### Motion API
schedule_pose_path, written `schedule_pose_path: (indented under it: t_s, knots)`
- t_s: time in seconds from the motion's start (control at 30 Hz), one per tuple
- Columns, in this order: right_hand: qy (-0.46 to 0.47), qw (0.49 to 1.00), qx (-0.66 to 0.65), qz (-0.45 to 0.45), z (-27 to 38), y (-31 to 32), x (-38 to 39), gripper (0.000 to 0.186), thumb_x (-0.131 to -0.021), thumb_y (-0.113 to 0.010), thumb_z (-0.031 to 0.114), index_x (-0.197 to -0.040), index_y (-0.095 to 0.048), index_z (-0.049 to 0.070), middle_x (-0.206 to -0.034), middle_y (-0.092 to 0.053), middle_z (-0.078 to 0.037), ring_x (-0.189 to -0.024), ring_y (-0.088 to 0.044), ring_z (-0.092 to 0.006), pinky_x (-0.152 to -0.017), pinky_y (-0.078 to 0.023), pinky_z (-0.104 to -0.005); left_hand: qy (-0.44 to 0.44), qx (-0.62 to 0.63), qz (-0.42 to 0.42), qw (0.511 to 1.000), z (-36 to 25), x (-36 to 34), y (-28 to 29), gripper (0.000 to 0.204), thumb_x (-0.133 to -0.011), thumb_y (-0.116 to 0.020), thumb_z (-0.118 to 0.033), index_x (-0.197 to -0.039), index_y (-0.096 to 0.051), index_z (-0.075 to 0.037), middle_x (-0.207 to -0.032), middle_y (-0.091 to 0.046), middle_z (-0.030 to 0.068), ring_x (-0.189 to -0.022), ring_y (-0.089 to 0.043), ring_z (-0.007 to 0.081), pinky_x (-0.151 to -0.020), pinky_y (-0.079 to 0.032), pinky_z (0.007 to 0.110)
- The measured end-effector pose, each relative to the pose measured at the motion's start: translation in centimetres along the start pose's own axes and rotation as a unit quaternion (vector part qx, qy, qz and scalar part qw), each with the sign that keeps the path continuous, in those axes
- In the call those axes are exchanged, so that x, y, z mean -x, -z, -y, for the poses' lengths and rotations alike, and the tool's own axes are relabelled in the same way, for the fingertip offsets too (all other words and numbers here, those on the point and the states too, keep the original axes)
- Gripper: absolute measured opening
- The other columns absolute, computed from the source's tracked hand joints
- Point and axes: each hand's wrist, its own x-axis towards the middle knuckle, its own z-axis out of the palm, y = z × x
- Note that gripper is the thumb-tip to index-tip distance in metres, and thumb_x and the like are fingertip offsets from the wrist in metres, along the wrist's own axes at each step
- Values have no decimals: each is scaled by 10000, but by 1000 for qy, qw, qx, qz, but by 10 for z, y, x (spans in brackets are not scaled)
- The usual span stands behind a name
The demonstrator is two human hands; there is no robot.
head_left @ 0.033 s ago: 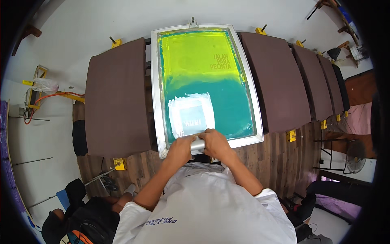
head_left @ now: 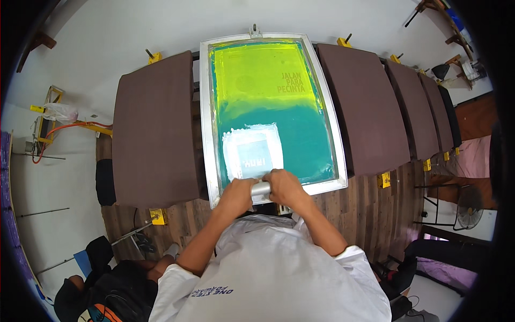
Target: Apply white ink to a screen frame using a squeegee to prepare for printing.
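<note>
Both my hands grip a silver metal squeegee [head_left: 260,190] at the near end of a screen-printing frame. My left hand [head_left: 236,194] is closed around its left part, and my right hand [head_left: 286,189] around its right part. The squeegee's lower edge is hidden. The white-rimmed screen [head_left: 336,137] lies before me, its mesh lime yellow at the far end and teal nearer. White ink [head_left: 276,140] is spread in a rough square around a small pale stencil, just beyond my hands. Lettering marks the yellow part at the right.
Brown-covered printing boards [head_left: 153,134] stand left of the screen, with several more [head_left: 365,107] in a row to the right. Yellow brackets [head_left: 384,179] stick out along their ends. Behind me at the lower left is another person [head_left: 123,279]. A fan [head_left: 470,207] stands at the right.
</note>
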Motion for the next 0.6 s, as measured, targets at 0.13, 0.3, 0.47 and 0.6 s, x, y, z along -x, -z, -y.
schedule_pose_path:
  t_s: [0.13,0.3,0.47,0.6]
  knots:
    - [3,999,38,21,-7,21,-39,237,-685,-688,55,-917,-739,56,-802,-712,-188,-777,-699,-384,-753,-571,-451,-14,-51,46,998,8,-40,31,331,-742,-610,48,-1039,-727,-42,-916,-704,241,-890,-684,422,-851,-548,461]
    - [17,994,58,-92,-2,9,-55,395,-713,-661,1,-1101,-661,78,-1079,-650,-170,-974,-647,-377,-770,-551,-474,-75,-7,-150,986,26,-43,15,440,-756,-530,151,-1155,-662,23,-1132,-661,251,-1038,-638,417,-900,-517,466]
    - [70,975,63,-201,-6,-52,8,568,-629,-716,-41,-1177,-609,60,-1170,-609,-170,-1026,-616,-381,-840,-532,-461,-101,-68,-152,981,23,17,-29,533,-755,-555,157,-1270,-587,24,-1301,-575,245,-1277,-518,419,-1038,-467,458]
    - [10,999,29,-31,6,-13,5,493,-611,-731,-25,-1096,-680,42,-1060,-660,-183,-986,-640,-382,-854,-539,-452,-11,11,-23,1000,3,12,2,488,-736,-592,111,-1209,-633,-1,-1155,-647,253,-1098,-617,421,-939,-502,473]
